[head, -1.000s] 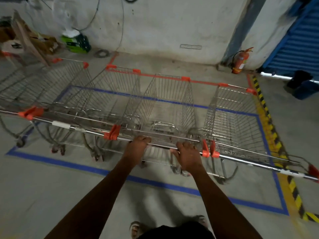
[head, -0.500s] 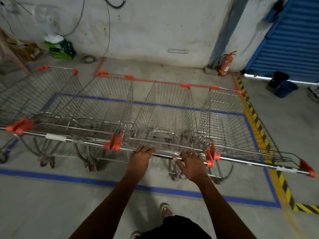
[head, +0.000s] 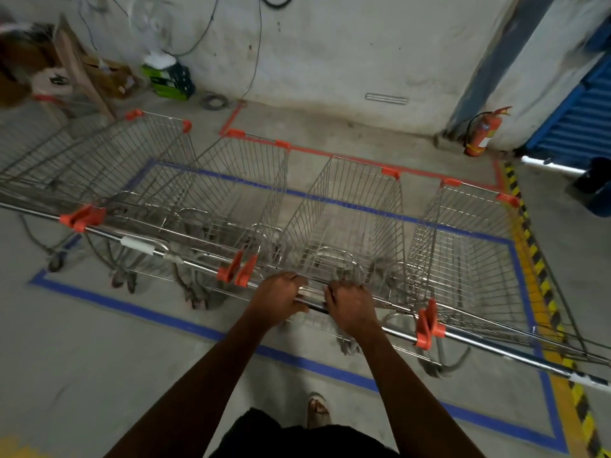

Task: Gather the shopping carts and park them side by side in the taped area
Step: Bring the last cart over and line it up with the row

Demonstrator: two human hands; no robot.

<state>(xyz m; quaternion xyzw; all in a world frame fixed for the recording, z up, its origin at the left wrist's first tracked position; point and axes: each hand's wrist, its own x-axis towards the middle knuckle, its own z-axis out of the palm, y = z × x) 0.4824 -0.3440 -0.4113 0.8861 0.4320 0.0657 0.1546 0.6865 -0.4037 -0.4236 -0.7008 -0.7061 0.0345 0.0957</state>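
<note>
Nearest to me, a sandalled foot (head: 318,412) stands on the concrete floor (head: 82,352) just outside the near edge of the blue tape rectangle (head: 158,317). Both my arms reach forward over that tape line. My left hand (head: 276,300) is curled closed over the chrome handle bar (head: 315,304) of the third cart (head: 347,233), fingers wrapped over the top of it. My right hand (head: 352,304) is clenched on the same bar just beside the left one, the two hands near each other but not touching. Orange end caps (head: 426,325) mark where this handle meets the handle of the right-hand cart (head: 469,246), and another orange pair (head: 238,269) sits to the left, where the second cart (head: 231,200) begins. The carts stand side by side with handles lined up toward me, their wheels inside the near edge of the blue rectangle. The leftmost cart (head: 109,166) lies at the rectangle's left edge; its rear wheel looks to be outside the tape corner, though blur makes that hard to judge. The right-hand cart is close to the yellow and black hazard stripe (head: 535,266). Beyond the baskets, a line of red tape (head: 330,153) runs across the floor. Against the far wall (head: 330,44) stands a red fire extinguisher (head: 481,135), and a green box (head: 170,79) is over to the left.
</note>
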